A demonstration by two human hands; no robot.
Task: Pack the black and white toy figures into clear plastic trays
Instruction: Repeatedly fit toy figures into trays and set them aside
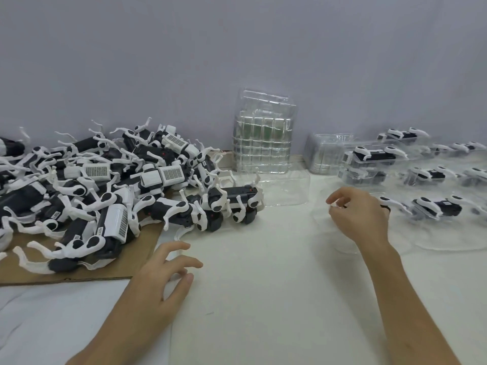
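We work at a white table (263, 285). Its left side carries the heap of loose black and white toy figures (92, 185), tangled on a brown cardboard sheet (142, 248). To the right lie the filled clear plastic trays (376, 154), each with a figure in it, spread well apart from the heap. Against the back wall, between the two groups, stands a tall stack of empty clear trays (263, 143). Just in front of it a single empty clear tray (290, 191) lies flat on the table.

The figure that matters is the nearest loose figure (237, 196), at the right edge of the heap. Its dark body runs left to right across our view, and its right end is just beside the single empty clear tray.

Our left hand (163, 275) rests at the cardboard's corner, fingers spread and relaxed, holding nothing. The figure lies ahead of it and to the right.

Our right hand (361, 217) hovers over a tray on the right with curled fingers. We cannot tell whether they pinch anything.

We judge the left hand the nearer, so the reach goes forward and rightward, across the body's short side.
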